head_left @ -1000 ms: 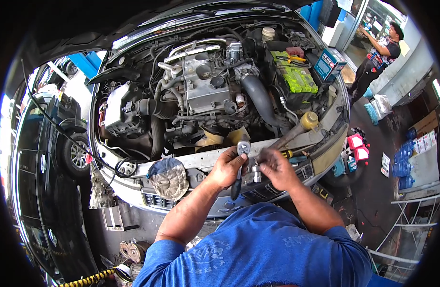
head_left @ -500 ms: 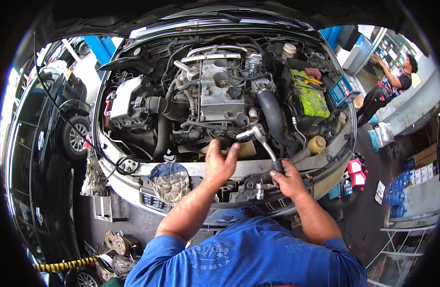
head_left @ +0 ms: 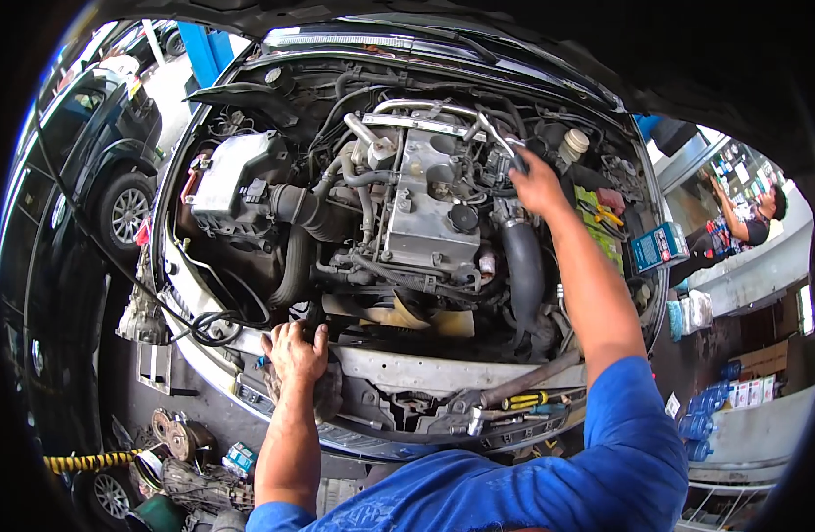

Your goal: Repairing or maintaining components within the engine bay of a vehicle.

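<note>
My right hand (head_left: 539, 182) is closed around the dark handle of a ratchet wrench (head_left: 498, 133). The wrench reaches over the back right of the engine (head_left: 430, 213), its head near the metal pipe there; whether it touches a bolt I cannot tell. At the front left, my left hand (head_left: 297, 353) leans on the front crossmember beside a camouflage cloth (head_left: 328, 395), partly under that hand. Its fingers lie over the edge and the thumb stands apart. Pale yellow fan blades (head_left: 399, 315) sit between the engine and the crossmember (head_left: 407, 368).
Screwdrivers (head_left: 527, 401) and other tools lie along the grille. Pliers (head_left: 608, 215) rest on the green-covered battery at right, near a teal box (head_left: 658, 246). Black cable (head_left: 214, 328) coils at the front left. Another person (head_left: 744, 222) stands far right; a dark car (head_left: 62, 222) is left.
My right hand has carried the ratchet wrench from the front to the back right of the engine. My left hand has dropped to the crossmember by the cloth. The view has shifted.
</note>
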Tool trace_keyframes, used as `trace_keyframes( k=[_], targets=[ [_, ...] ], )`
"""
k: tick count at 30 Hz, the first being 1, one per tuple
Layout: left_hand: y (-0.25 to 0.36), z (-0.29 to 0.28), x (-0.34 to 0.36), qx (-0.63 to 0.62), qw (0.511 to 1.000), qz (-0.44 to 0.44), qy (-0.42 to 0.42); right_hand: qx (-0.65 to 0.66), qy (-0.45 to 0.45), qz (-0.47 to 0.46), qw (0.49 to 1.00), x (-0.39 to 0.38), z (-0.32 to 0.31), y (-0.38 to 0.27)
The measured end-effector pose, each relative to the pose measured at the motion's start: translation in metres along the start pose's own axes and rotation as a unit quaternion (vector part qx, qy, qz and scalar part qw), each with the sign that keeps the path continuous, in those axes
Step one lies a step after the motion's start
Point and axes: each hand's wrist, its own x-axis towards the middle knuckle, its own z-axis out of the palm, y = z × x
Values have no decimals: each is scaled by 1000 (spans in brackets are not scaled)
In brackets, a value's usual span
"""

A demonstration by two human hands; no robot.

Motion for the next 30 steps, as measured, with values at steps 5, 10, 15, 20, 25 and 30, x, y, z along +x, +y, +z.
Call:
trace_keyframes(
  k=[5, 10, 15, 20, 25, 30],
  targets=[
    [-4, 6, 4, -6, 1000, -3, 9, -42, -13, 40, 998, 70, 27, 21],
    [-5, 10, 6, -20, 999, 5, 30, -81, -93, 30, 992, 101, 14, 41],
    [-7, 7, 5, -22, 999, 5, 35, -205, -193, -36, 959, 120, -7, 26],
    [-7, 8, 5, -33, 999, 8, 41, -316, -202, -85, 923, 130, -8, 21],
    [-6, 10, 7, -43, 998, 9, 42, -345, -229, -45, 909, 119, -4, 13],
    [-8, 6, 6, -46, 998, 2, 51, -347, -195, 1, 918, 105, 25, -24]
  ],
)
